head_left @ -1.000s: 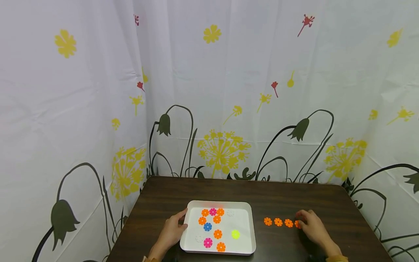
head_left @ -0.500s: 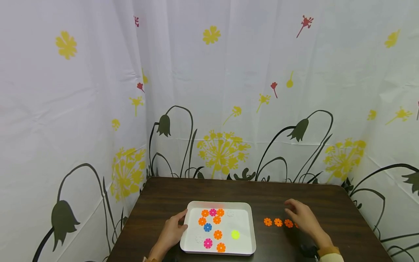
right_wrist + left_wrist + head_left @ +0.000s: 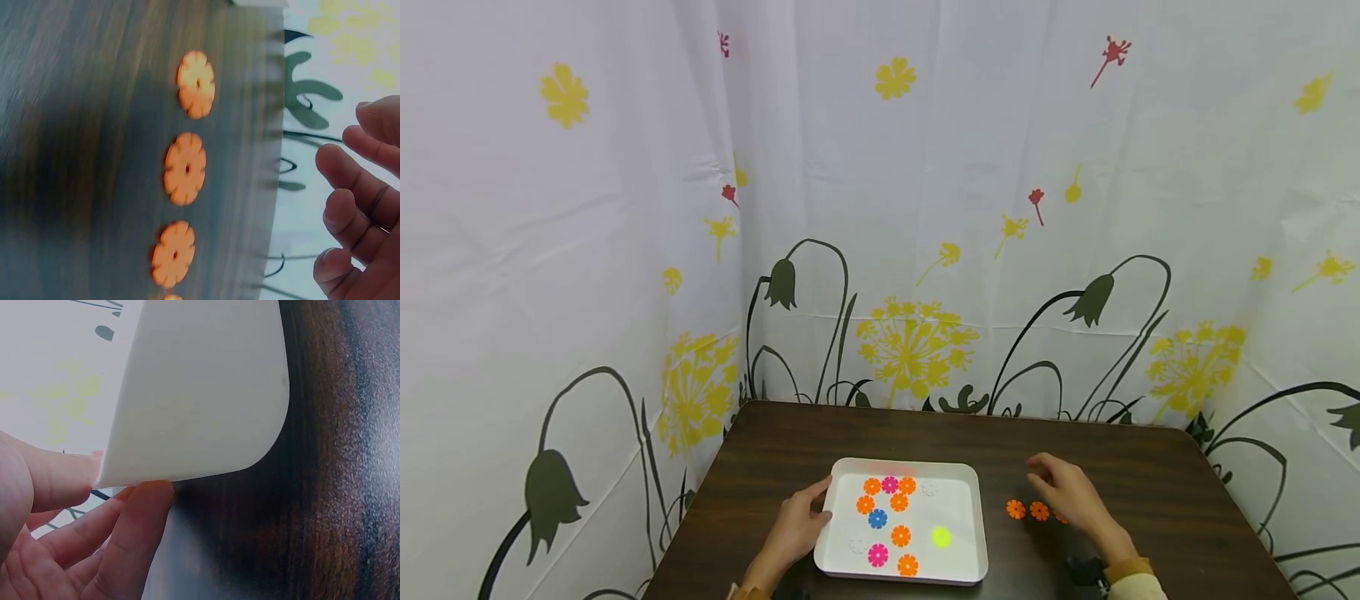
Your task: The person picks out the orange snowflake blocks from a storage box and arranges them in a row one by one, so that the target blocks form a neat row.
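My left hand pinches the left edge of a white tray. In the left wrist view, the thumb and a fingertip meet the corner of the tray wall. Flat notched discs lie in the tray: several orange, pink ones, a blue disc, a yellow disc and clear ones. Over the table to the right, my right hand hovers with loosely bent fingers, holding nothing. Below it runs a row of orange discs; the leftmost orange disc and its neighbour show whole, others are partly hidden.
The dark wooden table carries the tray and the row of discs. Behind and beside it hangs a white curtain printed with flowers.
My right hand has left the right end of the orange row, rising and moving left above it. My left hand and the tray have stayed put; the head view shifted slightly.
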A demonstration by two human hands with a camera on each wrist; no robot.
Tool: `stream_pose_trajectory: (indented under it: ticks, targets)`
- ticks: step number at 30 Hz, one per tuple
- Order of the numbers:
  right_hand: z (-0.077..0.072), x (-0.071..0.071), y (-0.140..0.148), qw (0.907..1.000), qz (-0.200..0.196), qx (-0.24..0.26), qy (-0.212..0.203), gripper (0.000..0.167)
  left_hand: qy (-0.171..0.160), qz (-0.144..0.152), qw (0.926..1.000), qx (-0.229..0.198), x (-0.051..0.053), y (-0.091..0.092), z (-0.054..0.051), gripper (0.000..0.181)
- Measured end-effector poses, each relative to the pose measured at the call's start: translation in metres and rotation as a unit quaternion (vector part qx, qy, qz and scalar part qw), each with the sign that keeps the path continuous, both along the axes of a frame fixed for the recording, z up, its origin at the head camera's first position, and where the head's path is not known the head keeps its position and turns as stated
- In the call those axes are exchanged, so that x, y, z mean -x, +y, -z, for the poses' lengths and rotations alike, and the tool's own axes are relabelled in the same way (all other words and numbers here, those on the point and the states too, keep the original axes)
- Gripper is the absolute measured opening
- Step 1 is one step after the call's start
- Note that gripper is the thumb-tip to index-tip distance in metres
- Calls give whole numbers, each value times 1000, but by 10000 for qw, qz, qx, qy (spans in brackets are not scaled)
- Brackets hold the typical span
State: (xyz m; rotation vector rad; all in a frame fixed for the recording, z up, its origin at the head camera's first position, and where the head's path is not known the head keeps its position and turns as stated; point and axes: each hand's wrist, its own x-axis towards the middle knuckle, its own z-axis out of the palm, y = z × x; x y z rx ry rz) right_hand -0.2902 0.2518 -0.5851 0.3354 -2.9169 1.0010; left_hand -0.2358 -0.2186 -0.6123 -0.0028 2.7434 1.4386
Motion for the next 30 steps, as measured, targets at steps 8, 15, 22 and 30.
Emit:
stream_pose_trajectory:
  ticks: [8,15,22,30]
  targets:
    - [-7,8,-26,9992,-275,52,280,17,43,-11,10000,5,-1,-1,0,58]
    - [-12,13,-48,9979,-554,29,333,17,30,-36,10000,29,-1,-1,-1,59]
    - [-12,14,-68,9966,-752,18,341,16,63,-31,10000,31,-1,-1,-2,58]
    - [-6,16,-89,9947,-940,9,426,14,-14,-68,9999,76,1,0,-1,58]
